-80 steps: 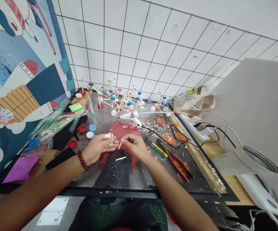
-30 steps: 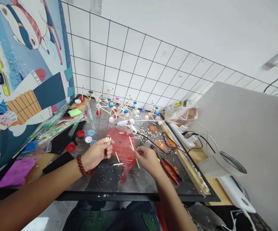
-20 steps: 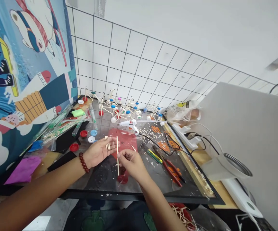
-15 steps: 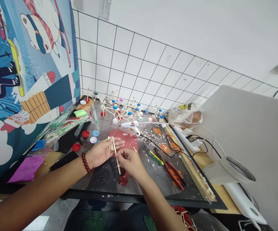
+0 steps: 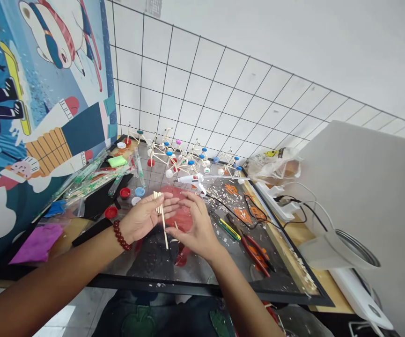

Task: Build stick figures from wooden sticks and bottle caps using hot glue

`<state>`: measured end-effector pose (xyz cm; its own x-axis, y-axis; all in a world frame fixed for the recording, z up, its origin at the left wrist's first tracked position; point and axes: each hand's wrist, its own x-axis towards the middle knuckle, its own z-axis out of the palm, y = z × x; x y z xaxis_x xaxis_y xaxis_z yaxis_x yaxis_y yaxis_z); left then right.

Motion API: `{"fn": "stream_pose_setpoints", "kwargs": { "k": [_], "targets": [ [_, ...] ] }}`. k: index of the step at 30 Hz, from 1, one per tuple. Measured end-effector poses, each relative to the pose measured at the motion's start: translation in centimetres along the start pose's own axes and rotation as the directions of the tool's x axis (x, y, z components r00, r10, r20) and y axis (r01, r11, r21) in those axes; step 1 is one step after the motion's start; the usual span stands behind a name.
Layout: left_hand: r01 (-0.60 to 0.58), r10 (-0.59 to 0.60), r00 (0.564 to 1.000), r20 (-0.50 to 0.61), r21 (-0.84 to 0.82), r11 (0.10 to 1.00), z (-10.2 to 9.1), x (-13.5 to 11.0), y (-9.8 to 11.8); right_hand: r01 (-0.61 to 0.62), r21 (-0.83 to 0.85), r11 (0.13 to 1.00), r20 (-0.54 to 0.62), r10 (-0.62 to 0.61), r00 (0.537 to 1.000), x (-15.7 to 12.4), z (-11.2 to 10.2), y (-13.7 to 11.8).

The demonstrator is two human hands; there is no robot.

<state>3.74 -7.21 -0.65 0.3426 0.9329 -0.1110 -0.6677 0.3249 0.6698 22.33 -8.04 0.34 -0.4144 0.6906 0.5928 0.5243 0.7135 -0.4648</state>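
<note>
Left hand (image 5: 142,217) grasps a small bundle of wooden sticks (image 5: 158,201) plus a longer stick (image 5: 165,234), pointing down. Right hand (image 5: 195,225) open, fingers spread, just beside it, holding nothing visible. Both over a red plastic sheet (image 5: 180,217) on the worktop (image 5: 202,283). Glue gun (image 5: 190,179), stick models (image 5: 177,160) beyond; pliers (image 5: 253,255) right.

Pale wooden sticks (image 5: 158,202) cross a red plastic sheet (image 5: 183,219); white wall tiles (image 5: 202,84) carry black grid lines.
</note>
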Motion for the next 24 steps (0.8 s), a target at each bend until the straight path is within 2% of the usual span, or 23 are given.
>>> {"fn": "stream_pose_setpoints", "kwargs": {
  "k": [3, 7, 10, 19, 22, 24],
  "targets": [
    [0.001, -0.001, 1.000, 0.013, 0.033, 0.999, 0.1, 0.0, -0.3, 0.067, 0.037, 0.997, 0.110, -0.070, 0.991, 0.9, 0.5, 0.3],
    [-0.041, 0.037, 0.998, 0.046, 0.079, 0.996, 0.5, 0.0, -1.3, 0.055, 0.049, 0.997, 0.232, -0.065, 0.971, 1.5, 1.7, 0.7],
    [-0.054, 0.049, 0.998, 0.044, 0.119, 0.991, 0.7, 0.0, -1.6, 0.030, 0.045, 0.999, 0.234, -0.040, 0.971, 1.5, 2.3, 1.2],
    [0.028, -0.046, 0.996, 0.080, 0.212, 0.977, 0.4, 0.2, -2.1, 0.007, 0.121, 0.993, 0.164, -0.027, 0.986, 1.1, 2.2, 1.5],
    [0.022, -0.043, 0.995, 0.090, 0.226, 0.974, 0.4, 0.1, -2.1, -0.083, 0.255, 0.963, 0.184, 0.036, 0.982, 0.9, 2.0, 1.7],
    [0.011, -0.034, 0.995, 0.090, 0.247, 0.969, 0.4, 0.0, -2.1, -0.186, 0.400, 0.897, 0.195, 0.116, 0.974, 0.8, 1.8, 2.0]
  ]
}}
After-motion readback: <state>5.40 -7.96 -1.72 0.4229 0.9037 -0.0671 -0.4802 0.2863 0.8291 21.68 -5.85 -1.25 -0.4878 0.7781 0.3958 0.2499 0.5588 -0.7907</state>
